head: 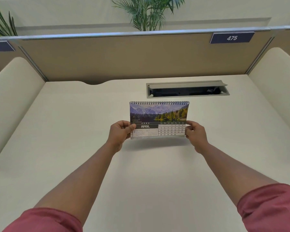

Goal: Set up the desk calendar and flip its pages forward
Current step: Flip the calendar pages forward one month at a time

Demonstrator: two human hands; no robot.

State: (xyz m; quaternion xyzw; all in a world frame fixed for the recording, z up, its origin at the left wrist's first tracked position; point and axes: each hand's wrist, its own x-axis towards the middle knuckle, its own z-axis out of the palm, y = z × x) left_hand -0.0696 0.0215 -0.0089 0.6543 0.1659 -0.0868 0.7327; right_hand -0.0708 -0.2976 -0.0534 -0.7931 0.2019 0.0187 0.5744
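Note:
A spiral-bound desk calendar (pixel 159 114) is held upright over the middle of the white desk (pixel 74 131), its front page showing APRIL 2026 under a mountain lake photo. My left hand (pixel 120 133) grips its lower left edge, thumb on the front. My right hand (pixel 195 134) grips the lower right edge the same way. Its bottom edge sits just above or on the desk surface; I cannot tell which. The back of the calendar is hidden.
Behind the calendar an open grey cable tray (pixel 187 89) is set into the desk. A tan partition (pixel 124 56) with a "475" label (pixel 232 38) closes the back, and white side dividers stand left and right. Plants rise behind the partition.

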